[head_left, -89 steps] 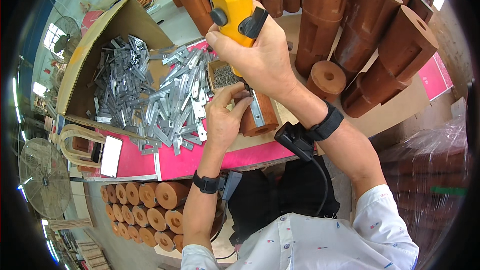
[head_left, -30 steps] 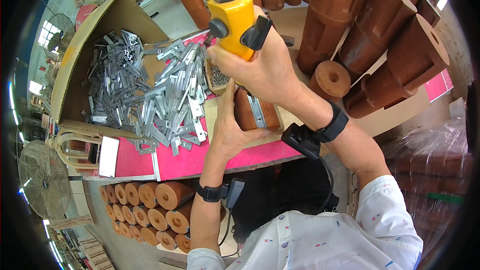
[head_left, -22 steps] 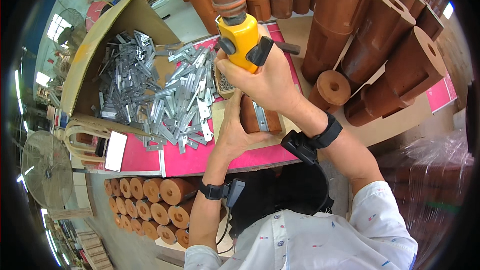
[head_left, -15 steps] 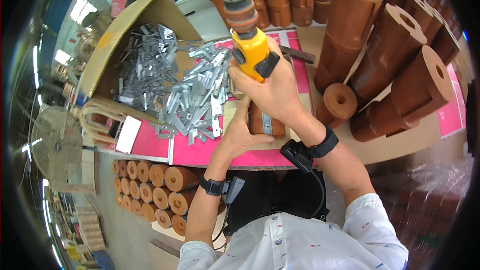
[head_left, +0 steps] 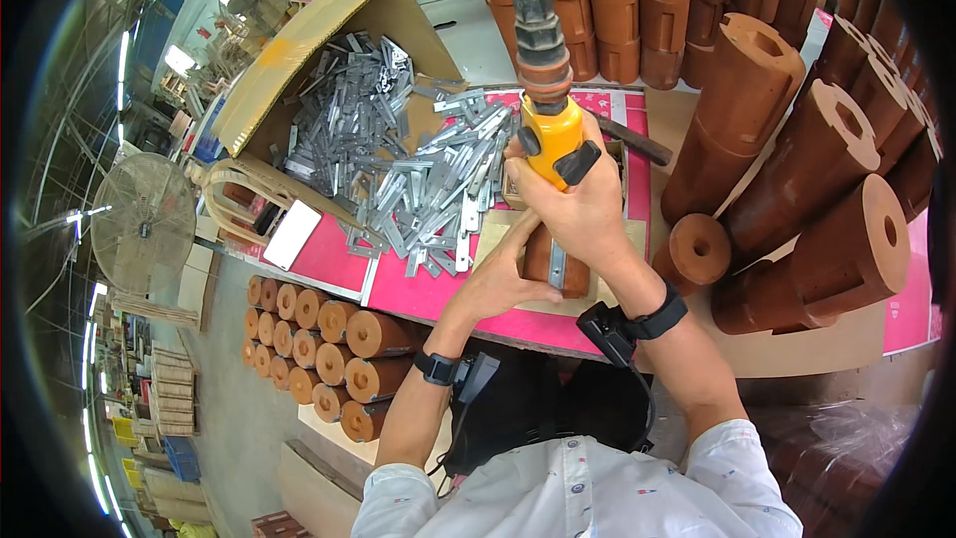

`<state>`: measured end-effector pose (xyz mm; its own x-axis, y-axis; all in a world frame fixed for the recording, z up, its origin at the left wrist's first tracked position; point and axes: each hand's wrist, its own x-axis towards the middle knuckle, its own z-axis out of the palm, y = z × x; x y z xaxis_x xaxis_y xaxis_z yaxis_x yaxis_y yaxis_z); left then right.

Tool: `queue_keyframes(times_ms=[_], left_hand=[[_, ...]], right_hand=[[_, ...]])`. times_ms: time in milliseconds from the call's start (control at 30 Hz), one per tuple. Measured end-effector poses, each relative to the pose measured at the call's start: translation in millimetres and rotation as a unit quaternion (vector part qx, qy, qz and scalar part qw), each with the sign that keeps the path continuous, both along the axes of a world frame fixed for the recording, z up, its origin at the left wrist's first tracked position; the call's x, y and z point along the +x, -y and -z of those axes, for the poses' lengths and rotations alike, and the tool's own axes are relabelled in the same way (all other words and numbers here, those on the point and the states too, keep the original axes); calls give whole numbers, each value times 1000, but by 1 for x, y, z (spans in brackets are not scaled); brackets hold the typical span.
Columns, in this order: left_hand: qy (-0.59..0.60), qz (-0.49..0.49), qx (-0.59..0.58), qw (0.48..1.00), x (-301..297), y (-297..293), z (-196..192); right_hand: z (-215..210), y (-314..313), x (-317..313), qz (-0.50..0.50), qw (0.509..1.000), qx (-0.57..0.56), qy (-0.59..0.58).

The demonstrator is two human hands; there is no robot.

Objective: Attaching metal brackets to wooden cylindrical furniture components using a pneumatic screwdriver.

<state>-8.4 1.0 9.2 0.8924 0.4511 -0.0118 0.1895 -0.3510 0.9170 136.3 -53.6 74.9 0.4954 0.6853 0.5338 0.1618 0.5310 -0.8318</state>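
Note:
My right hand [head_left: 581, 211] is closed around a yellow power driver [head_left: 554, 139] with a ribbed black and brown fitting at its upper end. The tool's working tip is hidden beneath the hand. Below it, my left hand [head_left: 501, 281] grips a short reddish-brown cylindrical piece [head_left: 538, 261], thumb along its near end and fingers at its far left side. A flat metal strip [head_left: 558, 269] lies lengthwise on top of that piece. Loose metal strips [head_left: 438, 179] are heaped just left of my hands, spilling from a cardboard box [head_left: 299, 50].
Tall brown cylinders [head_left: 732, 120] stand at the right and back, with a short one [head_left: 692, 254] close to my right forearm. A dark bar [head_left: 637, 141] lies beyond my right hand. A white phone [head_left: 293, 236] leans at the left; stacked cylinders [head_left: 368, 334] sit below the table's edge.
The whole view has shifted, so the table and hands appear lower and farther right. Both hands keep their hold on the driver and the brown piece.

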Motion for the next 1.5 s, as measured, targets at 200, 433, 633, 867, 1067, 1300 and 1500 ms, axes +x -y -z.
queue_keyframes(times_ms=[200, 433, 633, 867, 1067, 1300, 1500], left_hand=[[-95, -221, 213, 947, -24, -53, 13], [-188, -277, 324, 885, -35, -75, 27], [-140, -337, 191, 911, -42, -76, 12], [135, -231, 228, 936, -40, -5, -12], [172, -58, 402, 898, -31, 38, -13], [188, -33, 404, 895, -38, 35, -11], [90, -231, 443, 862, -44, -43, 2]], right_hand=[[4, 2, 2, 27, 999, -13, 14], [0, 3, 0, 55, 998, 2, 25], [-3, 2, -1, 37, 999, 1, 13], [-10, 2, -2, 29, 1000, -3, -10], [-20, 5, 0, 51, 999, -11, 5], [-36, 20, 14, 51, 998, 29, 14], [-38, 35, 21, 75, 997, 4, 4]])
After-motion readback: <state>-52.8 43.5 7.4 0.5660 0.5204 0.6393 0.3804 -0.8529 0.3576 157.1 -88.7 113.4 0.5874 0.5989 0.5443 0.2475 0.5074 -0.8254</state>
